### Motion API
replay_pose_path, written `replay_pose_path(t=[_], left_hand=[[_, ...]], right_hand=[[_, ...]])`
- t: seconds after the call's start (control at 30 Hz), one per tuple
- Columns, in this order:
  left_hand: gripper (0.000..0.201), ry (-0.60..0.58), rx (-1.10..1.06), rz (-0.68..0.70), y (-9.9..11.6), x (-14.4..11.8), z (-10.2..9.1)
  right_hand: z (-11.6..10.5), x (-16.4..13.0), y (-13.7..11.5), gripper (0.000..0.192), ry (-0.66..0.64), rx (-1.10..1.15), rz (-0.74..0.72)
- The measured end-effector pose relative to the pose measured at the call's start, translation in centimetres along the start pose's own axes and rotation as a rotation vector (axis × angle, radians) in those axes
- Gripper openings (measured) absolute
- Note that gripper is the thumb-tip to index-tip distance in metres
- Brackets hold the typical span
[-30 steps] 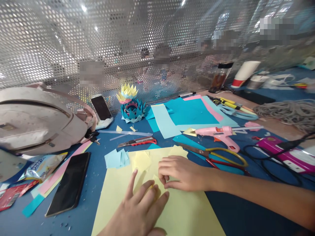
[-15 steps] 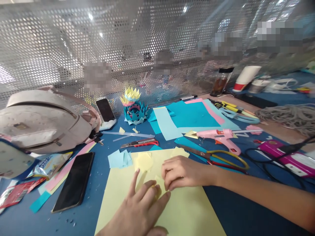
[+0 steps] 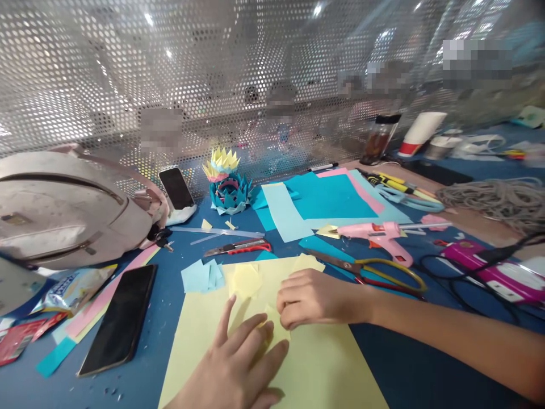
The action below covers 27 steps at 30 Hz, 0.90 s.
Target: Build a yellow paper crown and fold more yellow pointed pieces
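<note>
seemingly, small yellow paper lies pinched under right hand fingers; left hand fingers spread flat.

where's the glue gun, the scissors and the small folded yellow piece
glue gun (image 3: 378, 232), head view, on its pink body
scissors (image 3: 394, 274), head view, on the yellow handle loop
small folded yellow piece (image 3: 277, 328), head view, on its visible middle between both hands

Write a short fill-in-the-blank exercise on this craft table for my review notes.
1. Both hands, left hand and right hand, press a small folded piece on the large ____ sheet.
2. The glue gun is ____ in colour.
3. The scissors lie to the ____ of the right hand.
4. The black phone lies flat with its screen ____.

Missing words: yellow; pink; right; dark
</note>
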<state>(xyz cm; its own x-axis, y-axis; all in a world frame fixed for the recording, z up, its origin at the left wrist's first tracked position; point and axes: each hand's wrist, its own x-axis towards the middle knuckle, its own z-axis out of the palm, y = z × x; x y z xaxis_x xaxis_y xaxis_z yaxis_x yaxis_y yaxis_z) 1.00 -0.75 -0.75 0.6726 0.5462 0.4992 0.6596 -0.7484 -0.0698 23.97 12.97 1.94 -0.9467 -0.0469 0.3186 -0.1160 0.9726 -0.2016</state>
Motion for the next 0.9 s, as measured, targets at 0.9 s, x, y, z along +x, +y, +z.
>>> replay_pose_path(t=[0.9], left_hand=[[0.058,-0.100,0.078,0.049,-0.3,1.1,-0.9]], right_hand=[[0.5,0.0,-0.4,0.027,0.072,0.197,0.154]])
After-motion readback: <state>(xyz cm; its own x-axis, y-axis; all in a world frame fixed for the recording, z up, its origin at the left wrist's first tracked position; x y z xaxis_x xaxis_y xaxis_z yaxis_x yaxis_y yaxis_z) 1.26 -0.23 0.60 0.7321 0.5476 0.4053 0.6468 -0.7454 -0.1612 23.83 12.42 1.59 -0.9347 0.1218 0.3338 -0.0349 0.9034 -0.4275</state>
